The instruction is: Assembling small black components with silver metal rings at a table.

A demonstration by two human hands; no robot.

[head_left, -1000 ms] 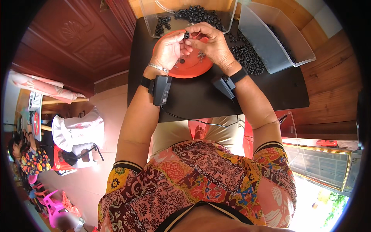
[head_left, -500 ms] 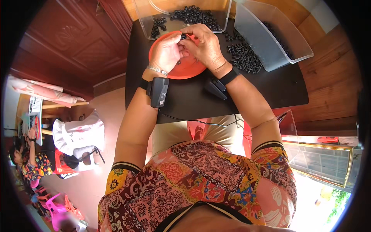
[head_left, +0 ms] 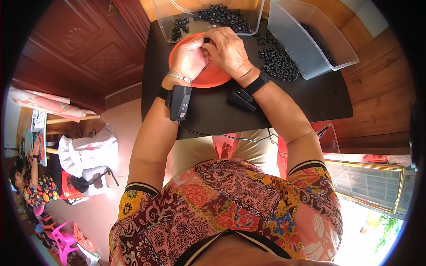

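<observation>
One small black part [head_left: 207, 40] is pinched between the left hand [head_left: 188, 61] and right hand [head_left: 230, 54] above a red plate [head_left: 212, 83], loose pieces [head_left: 280, 64] at its three o'clock.

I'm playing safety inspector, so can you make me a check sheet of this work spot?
Surface: smooth black table
Job's things: small black piece, held over round red plastic plate
Clutter: loose black pieces heaped beside translucent plastic bin at right
Hands: left hand and right hand meet at the small black piece
Cables: thin black cable near the table's front edge
Surroundings: carved dark-red panel; another person at far left
</observation>
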